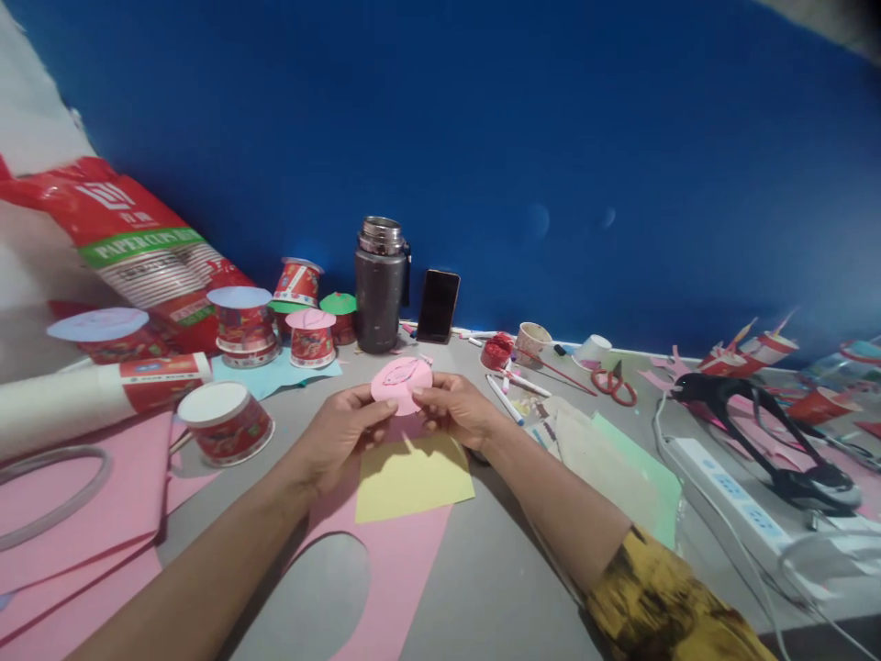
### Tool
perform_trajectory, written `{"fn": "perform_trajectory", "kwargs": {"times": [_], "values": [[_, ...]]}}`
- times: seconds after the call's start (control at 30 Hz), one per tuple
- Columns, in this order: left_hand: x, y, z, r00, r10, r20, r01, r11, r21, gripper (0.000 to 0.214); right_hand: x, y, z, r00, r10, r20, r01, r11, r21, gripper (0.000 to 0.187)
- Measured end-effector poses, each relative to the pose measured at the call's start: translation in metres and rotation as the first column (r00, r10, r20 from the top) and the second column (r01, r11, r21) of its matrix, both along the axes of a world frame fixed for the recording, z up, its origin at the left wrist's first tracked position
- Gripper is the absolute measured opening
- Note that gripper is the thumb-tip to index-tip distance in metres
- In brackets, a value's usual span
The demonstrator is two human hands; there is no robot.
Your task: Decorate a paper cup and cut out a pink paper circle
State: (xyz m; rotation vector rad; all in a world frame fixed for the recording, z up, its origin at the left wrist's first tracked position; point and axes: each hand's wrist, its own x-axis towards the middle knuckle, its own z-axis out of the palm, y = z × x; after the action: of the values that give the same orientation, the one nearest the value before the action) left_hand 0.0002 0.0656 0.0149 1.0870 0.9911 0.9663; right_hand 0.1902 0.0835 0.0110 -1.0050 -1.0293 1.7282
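Between my two hands, above the grey table, is a round pink paper disc (402, 384) with a drawn or cut outline on its face. My left hand (351, 424) pinches its left edge with thumb and fingers. On the right edge, my right hand (460, 408) grips it the same way, thumb on top. Under the hands lies a yellow paper sheet (413, 482), on top of a pink sheet (385, 569) that has a big rounded cutout. The fingers' undersides are hidden.
Decorated paper cups (227, 424), a dark thermos (380, 298) and an upright phone (439, 305) stand along the back and left. Red-handled scissors (615, 384), markers (505, 398) and a white power strip (730, 496) with cables lie to the right. A paper-cup bag (148, 248) leans at the left.
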Motion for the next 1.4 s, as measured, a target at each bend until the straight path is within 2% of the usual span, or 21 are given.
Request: {"fn": "perform_trajectory", "kwargs": {"times": [0.23, 0.43, 0.7, 0.97, 1.4], "values": [[-0.002, 0.002, -0.001, 0.999, 0.025, 0.043, -0.024, 0.999, -0.029, 0.041, 0.013, 0.005, 0.005, 0.999, -0.018, -0.031, 0.021, 0.996, 0.092, 0.054], [-0.002, 0.002, -0.002, 0.995, 0.058, 0.080, -0.053, 0.997, -0.063, 0.048, 0.013, 0.006, 0.004, 0.998, -0.037, 0.057, 0.028, 0.989, 0.147, 0.052], [-0.002, 0.002, 0.002, 0.989, 0.040, 0.139, -0.018, 0.987, -0.159, 0.054, 0.010, 0.006, 0.001, 0.989, -0.112, 0.093, 0.089, 0.971, 0.220, 0.049], [-0.001, 0.003, -0.001, 0.988, 0.049, 0.144, -0.030, 0.991, -0.133, 0.050, 0.002, 0.000, 0.002, 0.995, -0.077, 0.071, 0.062, 0.978, 0.198, 0.049], [-0.001, 0.002, -0.003, 0.986, 0.089, 0.141, -0.072, 0.990, -0.120, 0.042, 0.002, -0.003, 0.001, 1.000, -0.019, 0.010, 0.018, 0.997, 0.074, 0.054]]}}
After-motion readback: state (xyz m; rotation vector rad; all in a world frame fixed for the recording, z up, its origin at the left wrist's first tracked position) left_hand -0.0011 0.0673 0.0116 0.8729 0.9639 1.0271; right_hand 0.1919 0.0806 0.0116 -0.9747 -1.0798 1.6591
